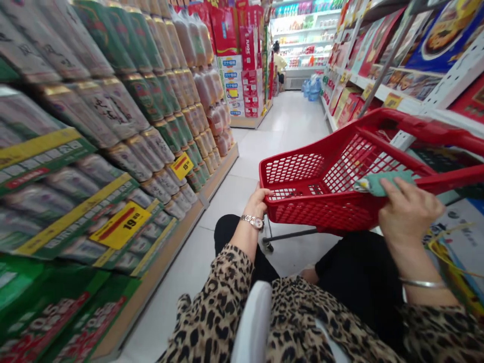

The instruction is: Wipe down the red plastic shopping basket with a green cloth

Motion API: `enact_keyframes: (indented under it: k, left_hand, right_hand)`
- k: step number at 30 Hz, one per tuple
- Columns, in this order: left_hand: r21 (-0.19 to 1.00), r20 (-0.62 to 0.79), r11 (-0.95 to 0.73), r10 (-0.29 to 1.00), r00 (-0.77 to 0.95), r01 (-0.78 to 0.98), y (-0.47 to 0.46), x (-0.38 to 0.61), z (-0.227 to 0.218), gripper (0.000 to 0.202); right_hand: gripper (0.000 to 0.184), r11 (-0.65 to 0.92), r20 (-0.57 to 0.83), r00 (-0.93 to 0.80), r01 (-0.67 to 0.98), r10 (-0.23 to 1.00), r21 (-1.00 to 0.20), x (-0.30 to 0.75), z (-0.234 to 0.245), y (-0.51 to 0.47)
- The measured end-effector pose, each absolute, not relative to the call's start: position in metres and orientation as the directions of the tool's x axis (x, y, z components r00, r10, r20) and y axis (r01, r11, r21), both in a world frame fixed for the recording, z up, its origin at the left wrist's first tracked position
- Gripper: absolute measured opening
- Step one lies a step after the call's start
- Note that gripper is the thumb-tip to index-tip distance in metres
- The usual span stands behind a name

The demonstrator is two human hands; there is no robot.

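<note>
A red plastic shopping basket cart [302, 174] stands tilted in front of me in a shop aisle. My left hand [257, 200], with a wristwatch, is closed over the near left corner of the basket's rim. My right hand [406, 212], a bangle on its wrist, is closed round a teal object [380, 182] and presses it against the basket's red side rail. What the teal object is cannot be made out. The basket looks empty inside.
Shelves of stacked tins and bottles [143, 116] with yellow price tags [120, 225] line the left. Shelves of boxed goods [378, 60] run along the right. White tiled floor [291, 121] leads to a person [279, 63] far down the aisle.
</note>
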State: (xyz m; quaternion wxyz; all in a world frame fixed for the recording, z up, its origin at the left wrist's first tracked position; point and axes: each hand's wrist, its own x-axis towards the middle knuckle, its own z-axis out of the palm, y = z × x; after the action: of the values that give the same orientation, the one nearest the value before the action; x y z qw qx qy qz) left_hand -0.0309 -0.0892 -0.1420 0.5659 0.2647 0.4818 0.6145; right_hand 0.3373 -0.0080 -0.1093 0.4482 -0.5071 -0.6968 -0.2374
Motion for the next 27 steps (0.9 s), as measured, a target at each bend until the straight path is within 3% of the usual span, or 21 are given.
enact_keyframes:
  k: [2, 6, 11, 21, 27]
  left_hand:
    - [0.871, -0.243, 0.129, 0.952, -0.187, -0.474, -0.092, -0.033, -0.14, 0.044]
    - [0.821, -0.277, 0.174, 0.954, -0.112, -0.544, -0.094, -0.034, -0.134, 0.045]
    - [0.772, -0.318, 0.216, 0.945, -0.07, -0.598, -0.099, -0.041, -0.133, 0.077]
    - [0.736, -0.366, 0.25, 0.929, -0.059, -0.63, -0.105, -0.044, -0.138, 0.075]
    - [0.73, -0.375, 0.226, 0.922, -0.101, -0.645, -0.11, -0.038, -0.127, 0.08]
  right_hand:
    - [0.034, 0.355, 0.833, -0.077, 0.923, 0.547, -0.147, 0.336, -0.112, -0.007]
    - [0.031, 0.408, 0.868, -0.161, 0.912, 0.469, -0.052, 0.289, -0.115, -0.034]
    - [0.037, 0.495, 0.783, -0.297, 0.869, 0.547, -0.017, 0.218, -0.114, -0.08]
    - [0.035, 0.613, 0.731, -0.42, 0.79, 0.538, 0.003, 0.201, -0.107, -0.094]
    - [0.027, 0.415, 0.689, -0.241, 0.905, 0.684, -0.095, 0.263, -0.091, -0.047]
